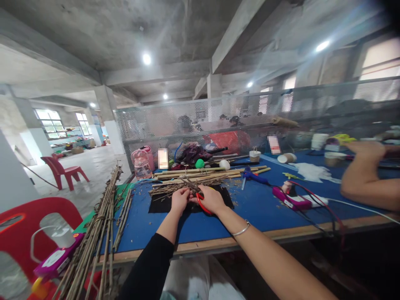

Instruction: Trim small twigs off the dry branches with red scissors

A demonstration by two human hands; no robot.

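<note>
Red-handled shears [203, 206]: held over the black cloth [161, 205], with the blades pointing toward its far edge.
Right hand [211, 201]: wrapped round the red handles, above the right half of the black cloth.
Left hand [180, 201]: fingertips drawn together just beside the right hand, above the middle of the black cloth; what they pinch is too small to tell.
Bracelet [242, 229]: silver, on the right wrist, to the right of the black cloth and nearer the wearer.
Twigs [159, 190]: a thin brown heap along the far part of the black cloth, passing under the shears.
Pale sticks [170, 176]: longer and straighter, lying crosswise beyond the black cloth.
Desk [140, 225]: blue top with a wooden front edge, spread out beneath the black cloth.
Short stalks [123, 218]: a few, to the left of the black cloth.
Long stalks [101, 221]: a big bundle, farther left of the black cloth, running past the desk's front edge.
Green ball [200, 163] and white ball [224, 165]: beyond the black cloth, past the pale sticks.
Glue gun [256, 177]: blue, right of the black cloth.
Power strip [290, 199]: purple, farther right of the black cloth, with cables running from it.
Another person's arm [359, 179]: bare, well to the right of the black cloth.
Metal screen [150, 125]: perforated, standing behind everything beyond the black cloth.
</note>
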